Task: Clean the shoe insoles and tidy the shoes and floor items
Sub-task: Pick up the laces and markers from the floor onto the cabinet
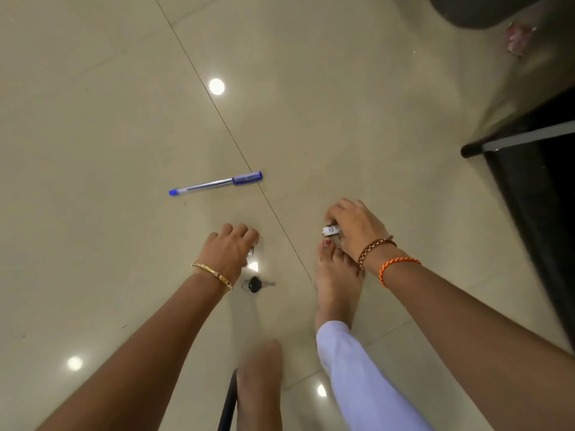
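Observation:
A blue pen (215, 183) lies on the glossy tiled floor (109, 135), a little beyond both hands. My left hand (229, 248) reaches down with its fingers curled over a small silvery object (251, 251) on the floor; whether it grips it is unclear. A black-headed key (255, 284) lies just behind that hand. My right hand (354, 227) pinches a small white cylinder with print (330, 230), just above the toes of my bare right foot (337, 284).
A dark piece of furniture with a black leg (473, 149) stands at the right edge. A dark rounded object (479, 10) fills the top right corner, with something pink (518, 38) beside it. My other bare foot (261, 384) and a thin black rod (228, 402) are at the bottom.

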